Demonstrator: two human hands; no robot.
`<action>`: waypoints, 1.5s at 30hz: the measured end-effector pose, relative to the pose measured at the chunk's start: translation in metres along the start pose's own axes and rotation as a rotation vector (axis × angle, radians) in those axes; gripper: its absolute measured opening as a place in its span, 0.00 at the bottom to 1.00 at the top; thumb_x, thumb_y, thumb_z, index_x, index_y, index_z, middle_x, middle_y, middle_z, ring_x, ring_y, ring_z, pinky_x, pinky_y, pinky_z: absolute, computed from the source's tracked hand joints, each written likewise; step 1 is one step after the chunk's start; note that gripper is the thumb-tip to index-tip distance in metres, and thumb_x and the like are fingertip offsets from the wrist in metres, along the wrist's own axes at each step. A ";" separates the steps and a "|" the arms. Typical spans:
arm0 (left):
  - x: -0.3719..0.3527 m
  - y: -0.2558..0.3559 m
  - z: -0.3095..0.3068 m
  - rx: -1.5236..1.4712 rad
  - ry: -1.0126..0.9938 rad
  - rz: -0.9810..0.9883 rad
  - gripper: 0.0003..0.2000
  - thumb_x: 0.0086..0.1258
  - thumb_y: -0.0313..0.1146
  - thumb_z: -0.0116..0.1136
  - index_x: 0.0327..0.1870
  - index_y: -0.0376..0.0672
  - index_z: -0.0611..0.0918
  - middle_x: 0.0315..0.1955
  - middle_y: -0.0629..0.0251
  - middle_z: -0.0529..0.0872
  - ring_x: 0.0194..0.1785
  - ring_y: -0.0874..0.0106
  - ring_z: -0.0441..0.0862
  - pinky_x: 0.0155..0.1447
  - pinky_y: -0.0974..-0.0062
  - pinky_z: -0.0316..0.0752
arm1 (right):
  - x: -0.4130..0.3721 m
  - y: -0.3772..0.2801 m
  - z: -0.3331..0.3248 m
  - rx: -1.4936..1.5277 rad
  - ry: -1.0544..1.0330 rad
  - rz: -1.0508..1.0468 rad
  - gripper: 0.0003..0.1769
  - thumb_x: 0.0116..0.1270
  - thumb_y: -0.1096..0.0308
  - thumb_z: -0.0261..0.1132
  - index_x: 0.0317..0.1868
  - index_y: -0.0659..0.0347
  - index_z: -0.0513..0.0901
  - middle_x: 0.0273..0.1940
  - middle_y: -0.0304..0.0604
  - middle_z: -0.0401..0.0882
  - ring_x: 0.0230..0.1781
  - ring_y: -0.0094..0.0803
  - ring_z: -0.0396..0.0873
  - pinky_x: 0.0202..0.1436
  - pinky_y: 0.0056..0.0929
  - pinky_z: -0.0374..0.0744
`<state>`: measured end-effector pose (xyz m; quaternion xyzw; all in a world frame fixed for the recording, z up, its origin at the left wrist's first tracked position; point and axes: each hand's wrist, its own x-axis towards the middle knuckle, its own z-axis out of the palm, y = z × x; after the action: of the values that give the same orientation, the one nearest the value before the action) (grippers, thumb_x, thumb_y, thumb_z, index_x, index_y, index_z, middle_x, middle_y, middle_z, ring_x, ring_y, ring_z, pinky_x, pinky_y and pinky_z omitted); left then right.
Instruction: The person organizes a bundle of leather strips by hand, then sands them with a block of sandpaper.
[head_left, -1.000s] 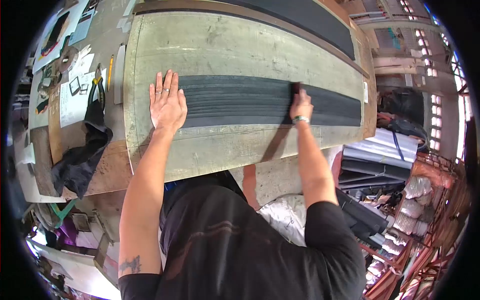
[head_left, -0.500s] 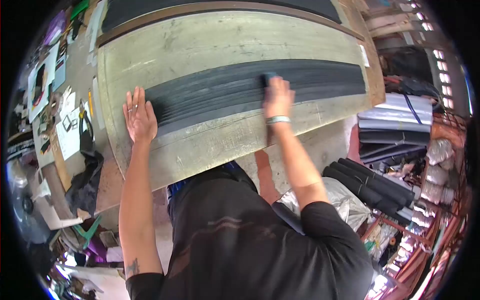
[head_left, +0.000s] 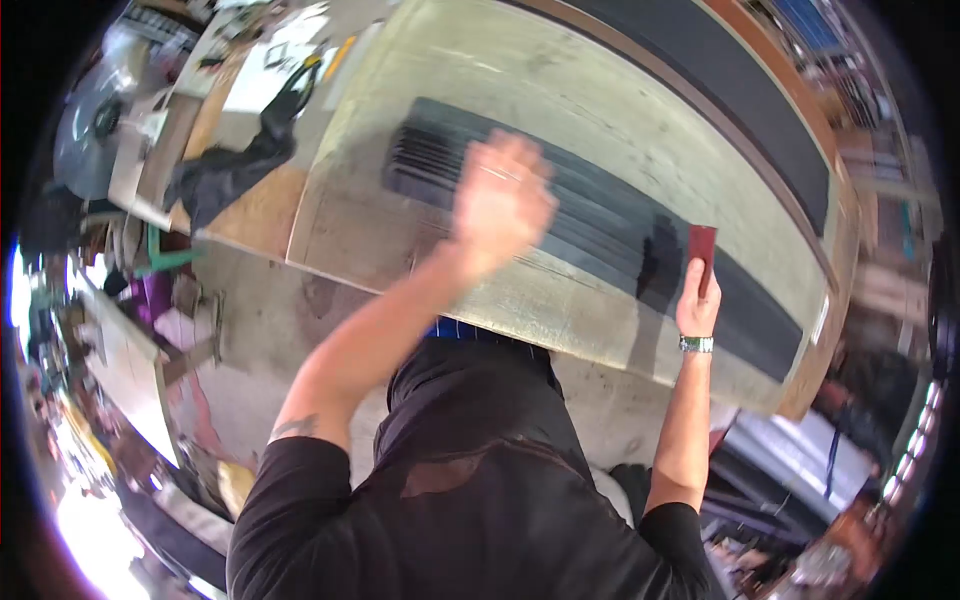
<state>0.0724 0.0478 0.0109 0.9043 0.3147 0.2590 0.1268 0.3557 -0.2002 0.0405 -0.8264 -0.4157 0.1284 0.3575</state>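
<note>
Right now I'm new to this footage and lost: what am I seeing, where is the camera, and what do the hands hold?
No machine here: these are a person's two bare hands, filmed by a camera on their head, looking down. A large grey-green board carries long black flat strips. The left hand, blurred, is open above the strips, holding nothing. The right hand grips a small dark red flat block. A crumpled black cloth lies beside the board.
</note>
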 end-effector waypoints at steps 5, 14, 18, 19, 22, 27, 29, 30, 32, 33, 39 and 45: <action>-0.035 0.127 0.111 -0.143 -0.254 0.203 0.29 0.80 0.50 0.50 0.74 0.42 0.77 0.77 0.54 0.74 0.84 0.49 0.61 0.85 0.39 0.50 | 0.067 -0.113 0.072 -0.298 -0.370 -0.722 0.34 0.75 0.68 0.67 0.81 0.55 0.72 0.81 0.47 0.70 0.84 0.43 0.64 0.86 0.52 0.60; -0.004 0.132 0.133 -0.199 -0.465 -0.005 0.37 0.84 0.56 0.32 0.87 0.43 0.56 0.89 0.54 0.48 0.91 0.53 0.43 0.91 0.45 0.37 | 0.090 -0.122 0.194 -0.493 -0.935 -1.202 0.43 0.70 0.61 0.74 0.84 0.39 0.68 0.86 0.32 0.60 0.89 0.40 0.52 0.88 0.59 0.54; -0.008 0.128 0.120 0.029 -0.401 0.100 0.37 0.83 0.55 0.38 0.86 0.40 0.59 0.88 0.51 0.51 0.90 0.49 0.44 0.90 0.43 0.38 | 0.096 -0.210 0.297 -0.213 -0.759 -1.292 0.46 0.65 0.69 0.75 0.83 0.41 0.67 0.86 0.32 0.59 0.89 0.41 0.51 0.88 0.61 0.55; -0.010 0.125 0.134 -0.046 -0.363 0.118 0.37 0.82 0.55 0.40 0.85 0.39 0.60 0.87 0.50 0.52 0.90 0.47 0.45 0.89 0.42 0.39 | 0.093 -0.213 0.307 -0.215 -0.741 -1.286 0.48 0.63 0.69 0.76 0.83 0.42 0.67 0.86 0.33 0.59 0.89 0.42 0.51 0.88 0.61 0.55; -0.008 0.130 0.127 0.022 -0.353 0.095 0.38 0.82 0.55 0.41 0.85 0.39 0.59 0.88 0.50 0.52 0.89 0.46 0.47 0.89 0.41 0.42 | 0.098 -0.211 0.295 -0.286 -0.807 -1.310 0.54 0.55 0.70 0.79 0.83 0.46 0.66 0.86 0.35 0.58 0.89 0.44 0.51 0.88 0.62 0.54; -0.020 0.137 0.170 -0.581 -0.163 -0.121 0.40 0.82 0.62 0.39 0.86 0.45 0.58 0.88 0.53 0.51 0.90 0.50 0.46 0.90 0.42 0.41 | 0.104 -0.107 0.177 -0.577 -1.032 -1.419 0.54 0.55 0.70 0.78 0.84 0.41 0.67 0.87 0.31 0.56 0.90 0.42 0.47 0.89 0.64 0.50; -0.012 0.132 0.142 -0.319 -0.313 -0.032 0.41 0.81 0.61 0.40 0.87 0.43 0.55 0.88 0.52 0.49 0.90 0.49 0.45 0.90 0.42 0.40 | 0.104 -0.133 0.190 -0.531 -1.044 -1.316 0.44 0.65 0.67 0.73 0.82 0.40 0.71 0.86 0.31 0.60 0.89 0.42 0.50 0.88 0.65 0.52; -0.007 0.131 0.137 -0.180 -0.404 0.030 0.41 0.81 0.60 0.41 0.87 0.42 0.54 0.88 0.51 0.49 0.90 0.49 0.45 0.89 0.41 0.40 | 0.104 -0.178 0.219 -0.520 -1.026 -1.251 0.39 0.68 0.64 0.71 0.80 0.40 0.73 0.85 0.30 0.62 0.89 0.41 0.51 0.87 0.65 0.53; -0.007 0.134 0.151 -0.059 -0.385 0.070 0.41 0.81 0.59 0.41 0.87 0.40 0.56 0.88 0.50 0.50 0.90 0.48 0.45 0.89 0.41 0.39 | 0.099 -0.222 0.294 -0.247 -0.803 -1.225 0.41 0.68 0.64 0.73 0.81 0.42 0.71 0.86 0.33 0.59 0.89 0.43 0.50 0.87 0.66 0.52; -0.008 0.134 0.155 0.001 -0.372 0.088 0.41 0.81 0.59 0.42 0.86 0.39 0.56 0.88 0.50 0.50 0.90 0.48 0.45 0.89 0.41 0.39 | 0.097 -0.229 0.307 -0.245 -0.805 -1.232 0.42 0.67 0.65 0.73 0.81 0.43 0.70 0.87 0.33 0.58 0.89 0.43 0.49 0.87 0.67 0.52; -0.017 0.138 0.156 -0.327 -0.249 -0.002 0.41 0.81 0.57 0.44 0.86 0.38 0.57 0.87 0.49 0.52 0.90 0.49 0.47 0.90 0.45 0.42 | 0.112 -0.162 0.193 -0.640 -1.236 -1.188 0.54 0.56 0.70 0.77 0.84 0.41 0.66 0.88 0.34 0.55 0.90 0.45 0.48 0.87 0.69 0.50; -0.008 0.133 0.146 -0.356 -0.287 -0.020 0.37 0.81 0.51 0.46 0.84 0.35 0.62 0.85 0.45 0.59 0.88 0.49 0.52 0.90 0.48 0.45 | 0.121 -0.180 0.243 -0.394 -0.985 -1.288 0.35 0.75 0.59 0.68 0.81 0.35 0.71 0.86 0.30 0.60 0.89 0.43 0.51 0.86 0.70 0.54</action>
<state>0.2140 -0.0693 -0.0618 0.8921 0.2517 0.1780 0.3304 0.1998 0.0835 0.0039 -0.3236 -0.9306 0.1705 -0.0129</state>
